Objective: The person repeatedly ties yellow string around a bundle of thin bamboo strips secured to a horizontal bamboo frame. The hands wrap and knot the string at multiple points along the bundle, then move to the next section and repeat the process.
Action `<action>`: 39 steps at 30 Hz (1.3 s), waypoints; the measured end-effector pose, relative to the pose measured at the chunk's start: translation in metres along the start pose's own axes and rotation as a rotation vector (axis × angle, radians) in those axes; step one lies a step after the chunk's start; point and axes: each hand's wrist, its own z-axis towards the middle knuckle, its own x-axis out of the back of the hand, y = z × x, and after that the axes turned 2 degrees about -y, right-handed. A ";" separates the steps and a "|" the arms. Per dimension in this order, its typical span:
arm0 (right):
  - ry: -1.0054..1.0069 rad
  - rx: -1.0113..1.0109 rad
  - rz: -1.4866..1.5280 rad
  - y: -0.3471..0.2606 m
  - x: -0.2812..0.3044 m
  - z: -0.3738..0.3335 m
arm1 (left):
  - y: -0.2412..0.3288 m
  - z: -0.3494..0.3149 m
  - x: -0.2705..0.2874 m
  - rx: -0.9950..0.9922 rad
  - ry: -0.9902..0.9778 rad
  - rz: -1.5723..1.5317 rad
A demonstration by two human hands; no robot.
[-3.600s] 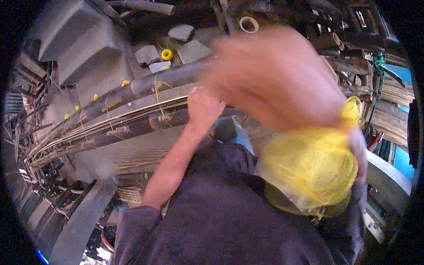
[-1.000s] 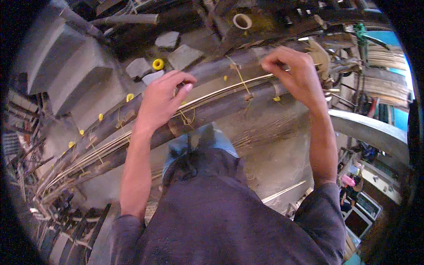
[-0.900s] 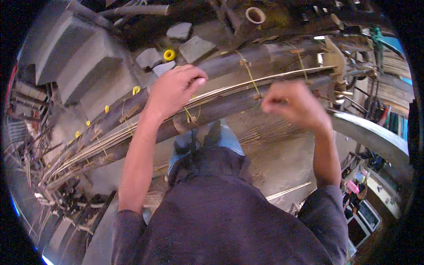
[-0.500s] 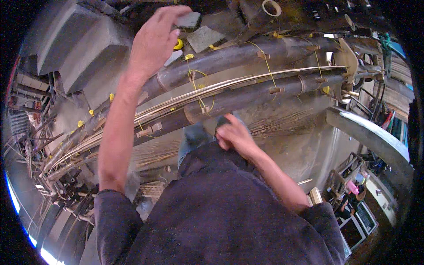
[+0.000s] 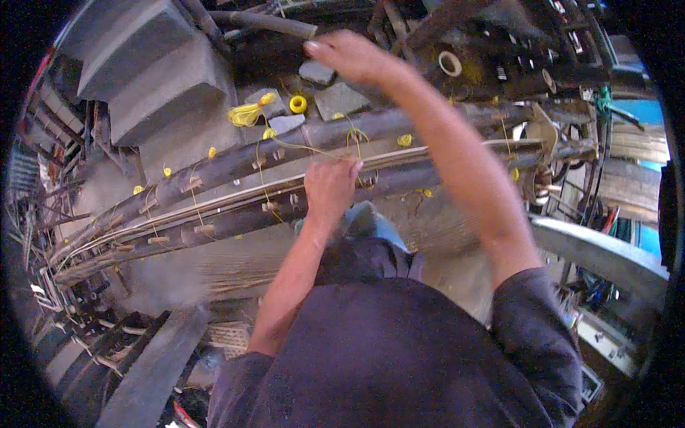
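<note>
Evidently, the left hand (image 5: 330, 187) serves as the anchor: its grip looks clenched on a thin yellow plastic cord (image 5: 298, 146), beside the bundle of long pale split strips (image 5: 389, 156) between two dark round poles. That cord crosses the far pole (image 5: 321, 133) toward a loose yellow hank (image 5: 246, 114) beyond its outer edge; whether the hank rests on the grey stones (image 5: 339, 101) or hangs is unclear. Raised past that edge, the right hand (image 5: 349, 55) shows nothing held; its grip cannot be told. Brown wooden pegs (image 5: 191, 185) along far and near pole (image 5: 403, 182) probably keep the cross-cords spaced.
</note>
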 end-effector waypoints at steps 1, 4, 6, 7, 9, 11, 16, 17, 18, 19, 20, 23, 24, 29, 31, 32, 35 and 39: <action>0.133 -0.096 -0.250 0.048 -0.042 -0.022 | 0.007 0.003 -0.002 -0.017 -0.014 0.025; 0.198 -0.213 0.169 0.081 -0.094 -0.043 | 0.009 -0.007 0.007 -0.028 -0.059 0.082; 0.152 -0.035 0.424 0.070 -0.086 -0.061 | 0.013 -0.005 0.009 0.018 -0.040 0.109; 0.152 0.137 0.389 0.035 -0.079 -0.103 | 0.010 -0.010 0.016 0.059 -0.040 0.145; -0.190 0.117 0.327 -0.005 -0.086 -0.183 | 0.008 -0.006 0.017 0.058 -0.083 0.134; -0.321 0.188 0.160 -0.007 -0.122 -0.229 | 0.011 -0.004 0.014 0.079 -0.115 0.061; -0.290 0.200 -0.059 0.002 -0.197 -0.230 | 0.040 0.093 0.045 0.279 -0.272 -0.799; -0.299 0.148 -0.049 0.004 -0.186 -0.236 | 0.020 0.112 0.031 0.342 -0.283 -0.870; -0.303 0.105 -0.058 0.008 -0.178 -0.237 | -0.001 0.133 0.017 0.388 -0.279 -0.947; -0.385 0.071 -0.093 0.009 -0.182 -0.236 | -0.020 0.141 0.001 0.478 -0.300 -1.008; -0.329 0.156 0.004 0.009 -0.176 -0.238 | -0.040 0.146 -0.017 0.563 -0.329 -1.071; -0.089 0.269 0.398 0.010 -0.129 -0.241 | -0.058 0.156 -0.027 0.687 -0.290 -0.927; 0.038 0.266 0.178 0.017 -0.092 -0.239 | -0.065 0.157 -0.017 0.707 -0.215 -0.833; -0.255 -0.030 -0.062 0.074 0.001 -0.177 | -0.111 0.188 0.025 0.226 -0.553 -0.085; 0.033 -0.195 -0.338 0.061 0.006 -0.194 | -0.112 0.163 0.077 0.056 -0.422 -0.114; 0.170 -0.308 -0.282 0.031 0.010 -0.206 | -0.125 0.129 0.107 0.039 -0.335 -0.127; 0.194 -0.559 -0.094 -0.034 -0.032 -0.289 | -0.179 0.067 0.169 0.119 -0.097 -0.263; -0.076 -0.615 1.338 -0.137 -0.208 -0.256 | -0.196 0.006 0.193 0.177 -0.031 -0.298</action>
